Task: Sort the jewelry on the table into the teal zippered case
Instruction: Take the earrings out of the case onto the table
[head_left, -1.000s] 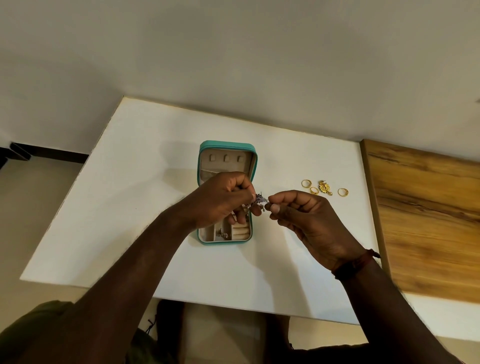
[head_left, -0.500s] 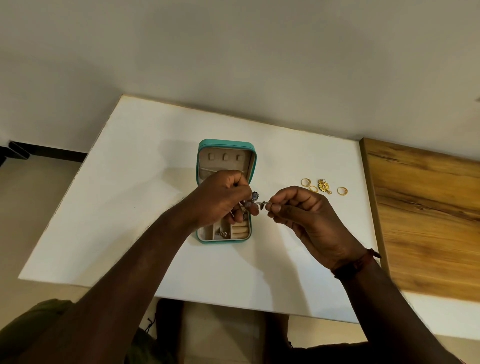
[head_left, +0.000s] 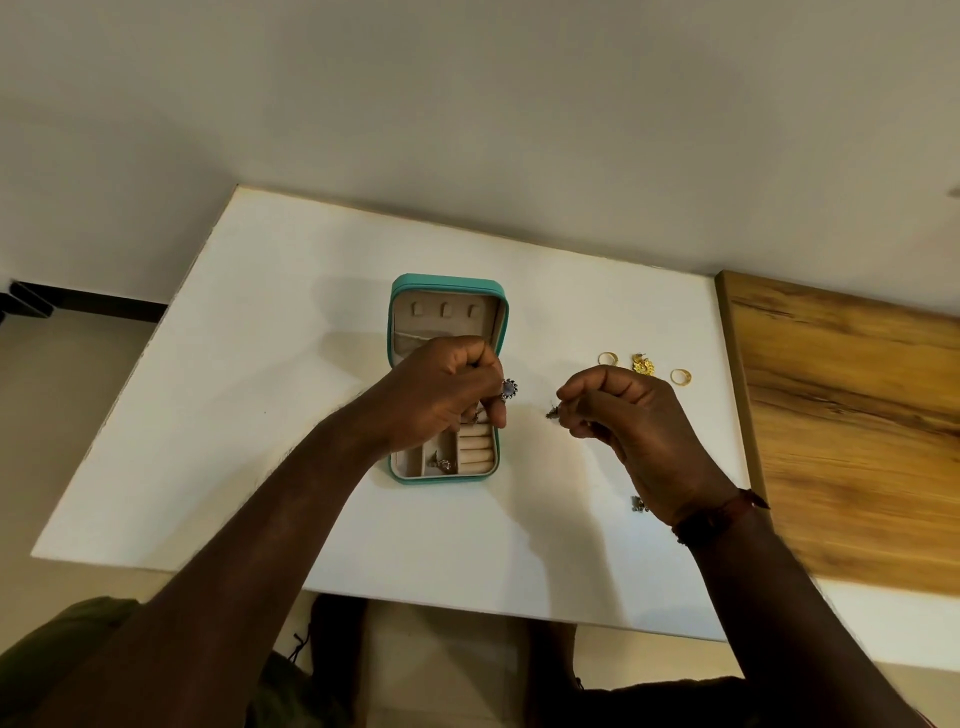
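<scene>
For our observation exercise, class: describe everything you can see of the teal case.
The case is a small rounded box, teal outside, beige and soft-looking inside. It lies open on the white table, lid away from the person. The lid shows three small tabs and a pocket. The base has compartments, ring rolls on the right and a small silvery piece in the middle one. The left hand hides its middle; contact cannot be told.

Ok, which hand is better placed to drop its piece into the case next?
Left, probably. The left hand hovers over the open teal case, pinching the purple-stone piece; the right hand holds its small dark piece off to the side.
</scene>
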